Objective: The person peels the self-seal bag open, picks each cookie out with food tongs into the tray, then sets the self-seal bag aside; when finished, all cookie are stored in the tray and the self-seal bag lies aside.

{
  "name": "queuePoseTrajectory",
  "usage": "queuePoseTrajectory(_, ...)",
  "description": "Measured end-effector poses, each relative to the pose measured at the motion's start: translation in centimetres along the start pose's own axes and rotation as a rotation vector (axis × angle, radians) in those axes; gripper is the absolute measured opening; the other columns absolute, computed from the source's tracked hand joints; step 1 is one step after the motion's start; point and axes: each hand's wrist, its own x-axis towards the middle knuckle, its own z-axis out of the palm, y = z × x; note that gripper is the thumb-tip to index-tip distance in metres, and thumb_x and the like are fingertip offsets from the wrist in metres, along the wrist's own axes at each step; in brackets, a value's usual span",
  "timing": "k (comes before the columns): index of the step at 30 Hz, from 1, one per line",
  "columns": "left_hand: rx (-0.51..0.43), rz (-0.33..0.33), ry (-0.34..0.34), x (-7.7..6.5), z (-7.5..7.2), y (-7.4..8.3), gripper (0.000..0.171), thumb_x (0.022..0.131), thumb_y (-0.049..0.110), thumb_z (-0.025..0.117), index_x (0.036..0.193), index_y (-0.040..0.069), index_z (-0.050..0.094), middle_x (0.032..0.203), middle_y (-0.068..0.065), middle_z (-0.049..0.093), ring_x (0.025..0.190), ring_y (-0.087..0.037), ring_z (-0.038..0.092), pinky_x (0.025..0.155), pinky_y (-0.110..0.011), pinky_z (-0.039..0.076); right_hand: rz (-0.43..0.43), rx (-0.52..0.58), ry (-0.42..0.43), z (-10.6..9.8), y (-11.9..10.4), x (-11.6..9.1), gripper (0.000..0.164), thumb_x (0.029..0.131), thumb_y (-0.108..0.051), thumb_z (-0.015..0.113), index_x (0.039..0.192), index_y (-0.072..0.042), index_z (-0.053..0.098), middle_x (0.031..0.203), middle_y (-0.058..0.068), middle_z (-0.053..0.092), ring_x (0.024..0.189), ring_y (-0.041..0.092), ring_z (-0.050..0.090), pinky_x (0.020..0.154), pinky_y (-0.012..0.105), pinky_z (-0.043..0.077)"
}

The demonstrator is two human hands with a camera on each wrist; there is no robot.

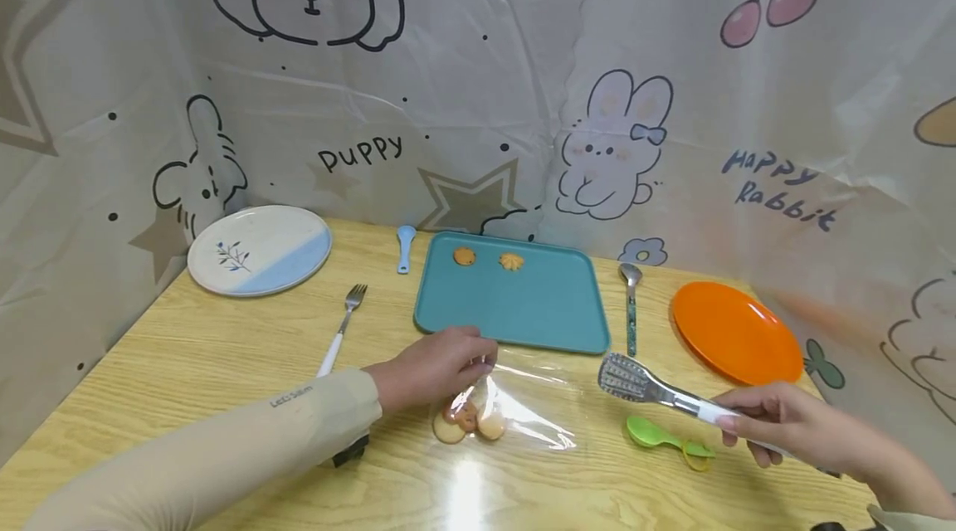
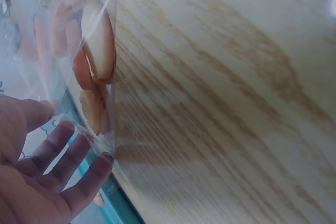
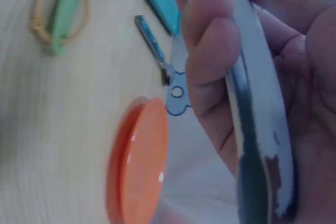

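My left hand (image 1: 441, 361) pinches the edge of a clear plastic bag (image 1: 538, 411) just in front of the teal tray (image 1: 515, 307). Several cookies (image 1: 450, 425) lie inside the bag; in the left wrist view the cookies (image 2: 98, 43) show through the film, with thumb and fingertips at the bag's edge. Metal tongs (image 1: 657, 390) are in my right hand (image 1: 792, 423), fingers wrapped round the handle, the slotted head pointing left above the table. Two cookies, one round (image 1: 464, 255) and one flower-shaped (image 1: 511, 261), sit at the tray's back edge.
A green spoon (image 1: 657, 434) with a yellow ring (image 1: 697, 456) lies below the tongs. An orange plate (image 1: 735, 332) and a metal spoon (image 1: 631, 307) are at right. A fork (image 1: 343, 323), a white-and-blue plate (image 1: 261, 253) and a small blue spoon (image 1: 405, 249) lie at left. A printed curtain (image 1: 478, 83) stands behind.
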Motion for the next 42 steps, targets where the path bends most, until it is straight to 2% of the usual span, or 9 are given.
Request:
queuePoseTrajectory(4, -0.006, -0.004, -0.003, -0.1, 0.0, 0.0, 0.012, 0.100, 0.020, 0.054, 0.093, 0.018, 0.064, 0.082, 0.010, 0.053, 0.076, -0.007, 0.047, 0.064, -0.019, 0.042, 0.021, 0.070, -0.058, 1.0, 0.7, 0.4, 0.025, 0.102, -0.004, 0.043, 0.119, 0.006, 0.058, 0.082, 0.013, 0.064, 0.057, 0.037, 0.039, 0.046, 0.031, 0.046)
queuePoseTrajectory(8, 0.002, -0.007, -0.005, -0.1, 0.0, 0.0, 0.013, 0.100, 0.020, 0.054, 0.094, 0.017, 0.064, 0.082, 0.010, 0.053, 0.076, -0.008, 0.047, 0.064, -0.019, 0.042, 0.027, 0.015, -0.066, 2.0, 0.6, 1.7, 0.023, 0.101, -0.008, 0.046, 0.114, 0.005, 0.061, 0.075, 0.027, 0.053, 0.054, 0.037, 0.040, 0.045, 0.027, 0.047)
queuePoseTrajectory(14, 0.000, -0.010, -0.002, -0.2, -0.1, 0.0, 0.012, 0.100, 0.021, 0.054, 0.095, 0.017, 0.065, 0.083, 0.010, 0.054, 0.077, -0.008, 0.048, 0.066, -0.019, 0.042, 0.018, -0.054, -0.090, 2.7, 0.0, 4.4, 0.024, 0.101, -0.013, 0.050, 0.114, 0.002, 0.063, 0.077, 0.033, 0.054, 0.051, 0.036, 0.043, 0.042, 0.027, 0.047)
queuePoseTrajectory(20, 0.000, -0.010, 0.000, -0.2, 0.0, 0.0, 0.012, 0.100, 0.021, 0.055, 0.094, 0.017, 0.065, 0.083, 0.010, 0.054, 0.077, -0.007, 0.048, 0.066, -0.018, 0.043, -0.012, -0.054, -0.164, 3.1, 0.0, 7.4, 0.025, 0.101, -0.015, 0.050, 0.114, 0.000, 0.064, 0.078, 0.035, 0.056, 0.050, 0.041, 0.044, 0.039, 0.028, 0.046)
queuePoseTrajectory(25, 0.013, -0.013, 0.007, -0.1, 0.2, -0.2, 0.012, 0.100, 0.021, 0.054, 0.095, 0.019, 0.065, 0.085, 0.011, 0.055, 0.078, -0.006, 0.049, 0.067, -0.018, 0.044, -0.026, -0.060, -0.228, 3.3, -0.2, 9.4, 0.025, 0.101, -0.017, 0.049, 0.112, -0.001, 0.066, 0.079, 0.035, 0.057, 0.045, 0.028, 0.048, 0.040, 0.033, 0.049)
queuePoseTrajectory(28, 0.018, -0.007, 0.010, -0.1, 0.3, -0.3, 0.011, 0.100, 0.021, 0.055, 0.095, 0.018, 0.065, 0.085, 0.010, 0.056, 0.078, -0.006, 0.049, 0.067, -0.018, 0.044, -0.045, -0.061, -0.268, 3.3, -0.5, 10.4, 0.025, 0.102, -0.017, 0.048, 0.109, -0.001, 0.066, 0.080, 0.034, 0.058, 0.045, 0.030, 0.048, 0.040, 0.036, 0.049)
queuePoseTrajectory(32, 0.014, -0.005, 0.012, -0.1, 0.3, -0.3, 0.011, 0.099, 0.021, 0.055, 0.095, 0.018, 0.065, 0.085, 0.010, 0.056, 0.077, -0.006, 0.049, 0.066, -0.018, 0.044, -0.070, -0.042, -0.323, 3.4, -0.8, 11.4, 0.025, 0.103, -0.015, 0.046, 0.107, 0.001, 0.065, 0.081, 0.035, 0.058, 0.048, 0.038, 0.045, 0.040, 0.036, 0.046)
queuePoseTrajectory(37, 0.012, -0.016, 0.012, -0.1, 0.3, -0.3, 0.011, 0.099, 0.021, 0.055, 0.095, 0.018, 0.065, 0.084, 0.010, 0.056, 0.077, -0.006, 0.049, 0.066, -0.018, 0.044, -0.073, 0.004, -0.363, 3.7, -1.1, 12.2, 0.024, 0.102, -0.012, 0.046, 0.107, 0.004, 0.064, 0.081, 0.038, 0.056, 0.049, 0.041, 0.044, 0.041, 0.027, 0.044)
queuePoseTrajectory(42, 0.011, -0.018, 0.007, -0.1, 0.2, -0.3, 0.012, 0.100, 0.021, 0.054, 0.095, 0.018, 0.065, 0.084, 0.010, 0.056, 0.077, -0.006, 0.049, 0.067, -0.019, 0.044, -0.076, 0.018, -0.358, 3.9, -1.2, 12.3, 0.024, 0.101, -0.011, 0.048, 0.110, 0.004, 0.064, 0.081, 0.039, 0.056, 0.049, 0.042, 0.043, 0.040, 0.027, 0.043)
